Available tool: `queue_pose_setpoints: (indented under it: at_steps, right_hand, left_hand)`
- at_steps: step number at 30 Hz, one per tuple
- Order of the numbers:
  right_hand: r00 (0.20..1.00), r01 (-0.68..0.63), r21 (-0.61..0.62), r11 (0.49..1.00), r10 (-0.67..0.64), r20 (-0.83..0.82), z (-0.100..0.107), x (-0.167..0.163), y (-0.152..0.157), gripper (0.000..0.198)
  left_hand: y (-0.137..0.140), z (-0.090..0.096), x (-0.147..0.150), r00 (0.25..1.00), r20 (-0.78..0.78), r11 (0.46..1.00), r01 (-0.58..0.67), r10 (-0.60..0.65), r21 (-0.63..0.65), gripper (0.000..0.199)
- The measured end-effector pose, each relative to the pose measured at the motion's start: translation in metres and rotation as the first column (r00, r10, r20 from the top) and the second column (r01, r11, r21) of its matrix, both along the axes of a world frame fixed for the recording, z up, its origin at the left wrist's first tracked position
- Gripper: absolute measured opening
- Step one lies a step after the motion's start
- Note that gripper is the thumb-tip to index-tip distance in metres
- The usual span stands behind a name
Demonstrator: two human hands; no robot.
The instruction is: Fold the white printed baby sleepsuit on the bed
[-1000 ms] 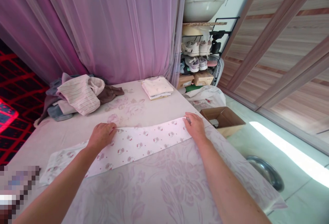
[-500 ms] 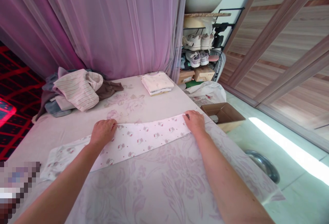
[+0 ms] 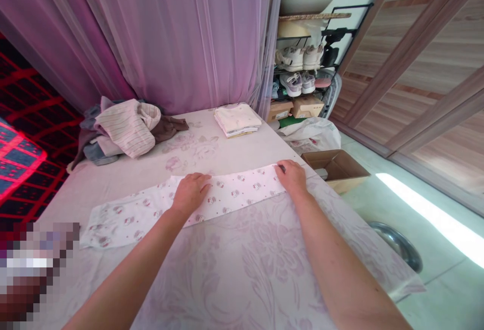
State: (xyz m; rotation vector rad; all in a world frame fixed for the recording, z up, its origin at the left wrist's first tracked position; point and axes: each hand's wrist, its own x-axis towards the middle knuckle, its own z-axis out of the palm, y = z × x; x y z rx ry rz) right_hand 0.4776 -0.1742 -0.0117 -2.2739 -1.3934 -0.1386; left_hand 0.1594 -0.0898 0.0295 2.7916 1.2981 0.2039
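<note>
A long, narrow pair of folded white pants (image 3: 234,188) with a small pink cartoon print lies across the bed. My left hand (image 3: 191,191) rests palm down on its middle, fingers stretched toward the right and thumb apart. At the right end, my right hand (image 3: 293,176) pinches the upper corner of the pants between thumb and fingers. To the left, the other end of the pants lies flat on the sheet. Farther back is a neat stack of folded clothes (image 3: 238,119).
A heap of loose clothes (image 3: 128,128) sits at the back left, before a purple curtain (image 3: 196,42). Right of the bed (image 3: 242,279) are an open cardboard box (image 3: 336,166), a metal basin (image 3: 397,244) and a shoe rack with shoes (image 3: 298,60). A blurred patch covers the lower left.
My left hand has slid rightward along the pants, from gripping their upper edge to lying on their middle. My right hand stays at the right end. The view has shifted slightly left.
</note>
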Motion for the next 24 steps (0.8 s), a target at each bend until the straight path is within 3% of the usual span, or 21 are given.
queue_pose_setpoints:
  at_steps: [6,16,24]
  right_hand:
    - [1.0,0.004,0.011,1.0,-0.004,-0.011,-0.002,0.002,0.0,0.023]
    - [0.999,0.051,-0.084,0.995,-0.049,0.022,0.006,-0.004,0.002,0.022]
    - [0.998,0.057,-0.08,0.995,-0.055,0.034,0.006,-0.004,0.002,0.021]
  left_hand:
    - [0.031,0.008,0.018,0.995,-0.093,0.998,-0.051,0.046,-0.049,0.025]
    - [0.03,0.007,0.026,0.989,-0.118,0.996,-0.087,0.084,-0.021,0.022]
    - [0.028,0.003,0.03,0.985,-0.136,0.994,-0.105,0.103,-0.01,0.025]
